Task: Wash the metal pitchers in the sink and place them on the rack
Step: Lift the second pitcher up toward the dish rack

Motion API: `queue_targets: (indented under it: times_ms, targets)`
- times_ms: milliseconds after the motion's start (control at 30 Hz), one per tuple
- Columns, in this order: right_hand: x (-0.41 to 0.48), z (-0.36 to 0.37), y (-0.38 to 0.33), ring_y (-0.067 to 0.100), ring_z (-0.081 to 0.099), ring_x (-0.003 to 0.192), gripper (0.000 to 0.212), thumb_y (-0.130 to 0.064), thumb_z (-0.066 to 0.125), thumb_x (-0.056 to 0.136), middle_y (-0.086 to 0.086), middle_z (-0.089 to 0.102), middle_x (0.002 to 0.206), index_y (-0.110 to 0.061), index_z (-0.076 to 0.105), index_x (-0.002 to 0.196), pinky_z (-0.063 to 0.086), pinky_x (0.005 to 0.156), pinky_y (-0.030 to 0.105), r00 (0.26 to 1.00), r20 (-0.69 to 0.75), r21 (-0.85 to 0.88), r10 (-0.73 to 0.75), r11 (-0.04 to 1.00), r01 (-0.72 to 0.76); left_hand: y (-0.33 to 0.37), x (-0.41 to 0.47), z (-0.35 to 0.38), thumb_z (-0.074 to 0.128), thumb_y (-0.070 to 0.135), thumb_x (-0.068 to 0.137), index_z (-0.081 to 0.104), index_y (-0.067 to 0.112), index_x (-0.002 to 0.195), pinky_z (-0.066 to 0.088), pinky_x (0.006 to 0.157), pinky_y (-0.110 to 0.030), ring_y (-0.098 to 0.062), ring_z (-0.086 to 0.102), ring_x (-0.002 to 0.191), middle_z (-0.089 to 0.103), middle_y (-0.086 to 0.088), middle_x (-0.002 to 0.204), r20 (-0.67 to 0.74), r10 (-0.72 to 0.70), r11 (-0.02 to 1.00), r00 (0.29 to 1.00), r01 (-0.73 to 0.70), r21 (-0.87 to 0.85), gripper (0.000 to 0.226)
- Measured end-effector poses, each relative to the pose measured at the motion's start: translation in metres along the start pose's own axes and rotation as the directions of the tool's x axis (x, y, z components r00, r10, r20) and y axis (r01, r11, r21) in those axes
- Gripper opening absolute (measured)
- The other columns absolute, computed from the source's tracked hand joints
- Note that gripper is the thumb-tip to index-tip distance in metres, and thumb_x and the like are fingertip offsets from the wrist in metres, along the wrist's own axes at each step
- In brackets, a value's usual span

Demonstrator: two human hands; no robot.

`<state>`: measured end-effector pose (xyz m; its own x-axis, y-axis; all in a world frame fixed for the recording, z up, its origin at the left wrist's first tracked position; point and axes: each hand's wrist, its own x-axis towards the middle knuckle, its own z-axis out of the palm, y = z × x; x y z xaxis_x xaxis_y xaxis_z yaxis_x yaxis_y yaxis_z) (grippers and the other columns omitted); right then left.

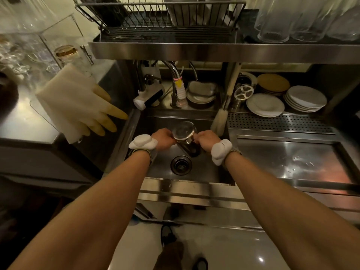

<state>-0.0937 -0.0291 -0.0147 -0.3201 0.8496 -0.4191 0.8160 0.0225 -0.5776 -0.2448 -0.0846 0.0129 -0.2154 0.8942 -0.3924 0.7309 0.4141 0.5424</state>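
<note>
View from a head-worn camera, looking down at a stainless steel sink with a deep, square basin and a round, dark drain in its floor. Two bare forearms reach forward into the basin, each wrist wrapped in a lumpy white pad with a thin strap behind it.

Between the hands, low over the basin and just above the drain, is a metal pitcher. It is shiny and cylindrical, tilted so its round open mouth faces up and toward the camera, and its darker body slopes down toward the drain. The left hand is closed around the rim on the left side. The right hand is curled shut on the right side of the pitcher, near the rim; whether it grips a handle cannot be made out.

Behind the sink stand a curved chrome faucet and a white ribbed hose. Above, a dark wire rack sits on a brushed steel shelf. To the right, smooth white plates are stacked beside a perforated steel drainboard. On the left counter, pale, limp rubber gloves hang over the sink edge, their yellowish fingers pointing right.
</note>
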Motion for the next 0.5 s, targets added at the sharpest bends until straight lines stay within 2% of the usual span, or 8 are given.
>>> queue_targets:
  times_ms: [33, 100, 200, 267, 333, 433, 500]
  targets:
    - [-0.002, -0.006, -0.005, 0.029, 0.058, 0.088, 0.035, -0.021, 0.040, 0.098, 0.013, 0.062, 0.089, -0.009, 0.057, 0.070, 0.042, 0.071, 0.029, 1.000, -0.004, 0.027, -0.017, 0.999, 0.017, 0.004, -0.001, -0.005, 0.062, 0.014, 0.087, 0.060, 0.004, 0.123, 0.038, 0.081, -0.025, -0.026, 0.058, 0.111, 0.061, -0.011, 0.113, 0.005, 0.023, 0.999, 1.000, -0.023, -0.024, 0.037]
    - [-0.012, -0.023, -0.015, 0.034, 0.058, 0.104, 0.030, -0.016, 0.038, 0.098, 0.020, 0.064, 0.111, -0.005, 0.064, 0.087, 0.041, 0.079, 0.031, 0.998, -0.027, 0.015, -0.056, 0.998, 0.056, 0.018, -0.010, -0.017, 0.069, 0.011, 0.081, 0.056, 0.006, 0.124, 0.039, 0.083, -0.024, -0.019, 0.057, 0.104, 0.058, -0.003, 0.104, 0.043, 0.115, 0.991, 0.992, -0.112, -0.073, 0.045]
    - [-0.027, -0.049, -0.034, 0.032, 0.055, 0.115, 0.032, -0.010, 0.034, 0.099, 0.018, 0.059, 0.125, -0.002, 0.061, 0.113, 0.041, 0.091, 0.034, 0.987, -0.118, -0.047, -0.113, 0.993, 0.108, 0.037, -0.010, -0.038, 0.078, 0.018, 0.070, 0.052, 0.009, 0.126, 0.042, 0.090, -0.026, -0.017, 0.057, 0.111, 0.060, 0.000, 0.114, 0.014, 0.208, 0.978, 0.978, -0.207, -0.033, 0.062]
    - [-0.036, -0.067, -0.046, 0.031, 0.054, 0.115, 0.034, -0.011, 0.033, 0.100, 0.017, 0.059, 0.124, 0.000, 0.062, 0.115, 0.040, 0.091, 0.032, 0.972, -0.152, -0.090, -0.177, 0.982, 0.165, 0.048, -0.012, -0.053, 0.079, 0.014, 0.071, 0.047, 0.008, 0.131, 0.039, 0.091, -0.025, -0.017, 0.054, 0.117, 0.057, -0.001, 0.121, -0.053, 0.233, 0.972, 0.971, -0.235, -0.021, 0.068]
    - [-0.044, -0.082, -0.058, 0.031, 0.055, 0.116, 0.035, -0.011, 0.033, 0.101, 0.018, 0.059, 0.125, 0.001, 0.062, 0.115, 0.042, 0.097, 0.034, 0.962, -0.174, -0.083, -0.210, 0.977, 0.198, 0.059, -0.017, -0.068, 0.079, 0.011, 0.073, 0.048, 0.008, 0.130, 0.037, 0.090, -0.023, -0.015, 0.053, 0.115, 0.057, -0.001, 0.118, -0.115, 0.279, 0.957, 0.953, -0.286, -0.049, 0.065]
    - [-0.050, -0.103, -0.073, 0.031, 0.057, 0.113, 0.033, -0.011, 0.037, 0.099, 0.017, 0.061, 0.121, 0.002, 0.064, 0.114, 0.044, 0.099, 0.038, 0.938, -0.225, -0.145, -0.263, 0.961, 0.235, 0.075, -0.028, -0.092, 0.079, 0.016, 0.073, 0.059, 0.010, 0.120, 0.041, 0.085, -0.022, -0.017, 0.060, 0.103, 0.065, -0.004, 0.113, -0.147, 0.312, 0.945, 0.939, -0.322, -0.050, 0.052]
    - [-0.055, -0.119, -0.089, 0.032, 0.058, 0.110, 0.032, -0.012, 0.038, 0.098, 0.017, 0.063, 0.116, 0.001, 0.066, 0.108, 0.046, 0.097, 0.041, 0.909, -0.284, -0.171, -0.305, 0.949, 0.265, 0.082, -0.032, -0.113, 0.084, 0.026, 0.065, 0.064, 0.014, 0.115, 0.045, 0.083, -0.022, -0.012, 0.062, 0.094, 0.067, 0.002, 0.104, -0.216, 0.314, 0.943, 0.924, -0.331, -0.046, 0.055]
